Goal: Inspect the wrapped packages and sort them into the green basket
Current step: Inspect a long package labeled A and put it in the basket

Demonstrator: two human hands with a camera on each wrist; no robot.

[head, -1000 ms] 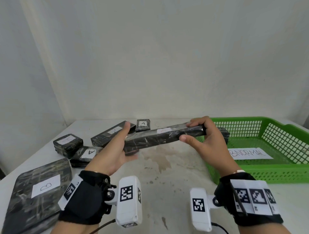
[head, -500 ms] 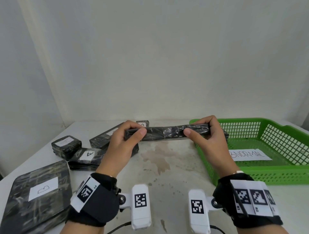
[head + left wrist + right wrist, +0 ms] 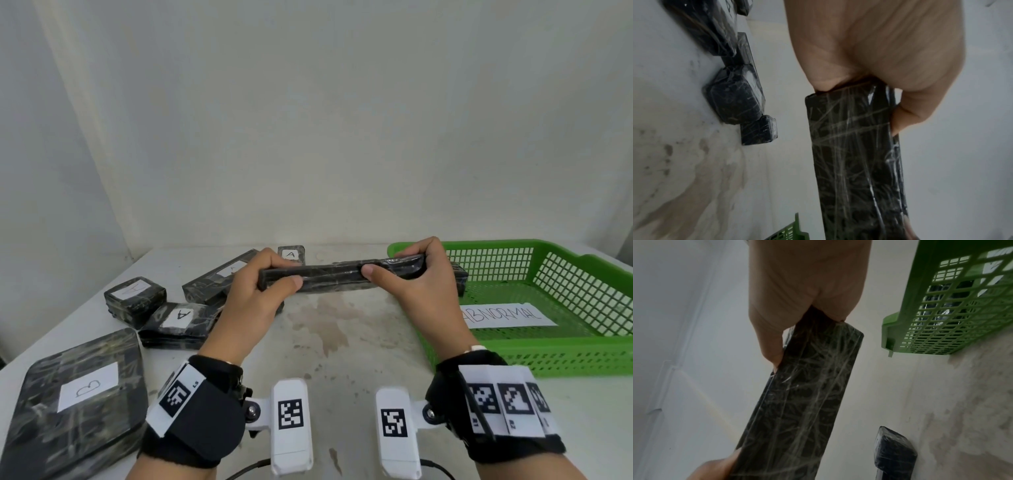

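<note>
A long, flat black package (image 3: 337, 277) wrapped in clear film is held level above the table, its narrow edge towards me. My left hand (image 3: 263, 277) grips its left end and my right hand (image 3: 414, 270) grips its right end, thumbs on the near side. Its label is out of sight. The wrist views show the same package (image 3: 855, 162) (image 3: 797, 402) running away from each palm. The green basket (image 3: 561, 346) stands at the right with an "ABNORMAL" paper (image 3: 507, 315) inside and a dark package (image 3: 460, 277) at its far left corner.
Other wrapped packages lie on the left of the white table (image 3: 342, 342): a large one marked B (image 3: 75, 401), and several marked A (image 3: 135, 299) (image 3: 180, 320) (image 3: 291, 255) (image 3: 219, 279). A wall rises close behind the table.
The package turned from label-up and slanted to level with its edge facing me. My left hand shifted from cupping it from below to gripping its end.
</note>
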